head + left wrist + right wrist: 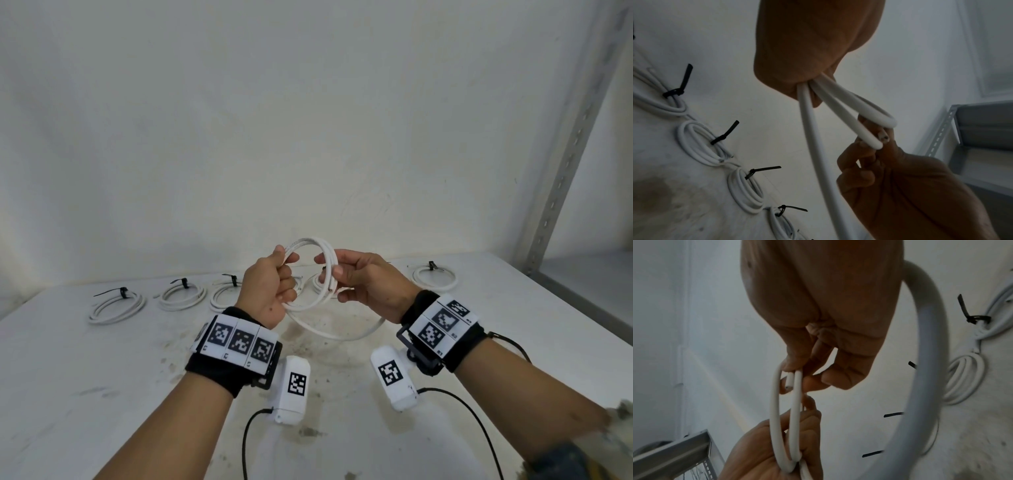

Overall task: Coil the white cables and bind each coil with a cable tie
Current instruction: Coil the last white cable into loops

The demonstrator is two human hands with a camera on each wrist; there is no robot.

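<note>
Mid-frame in the head view, both hands hold a half-wound white cable point(310, 274) above the surface point(102, 377). The left hand point(270, 291) is closed in a fist-like grip round the loops; the right hand point(366, 277) pinches the loops' other side between thumb and fingers. A loose length sags below. Tied coils point(116, 305) with black cable ties point(120, 293) lie in a row behind.

Left hand point(813, 48) grips white cable point(840, 110) loops; right hand point(900, 186) pinches far bend (cut end showing).
</note>
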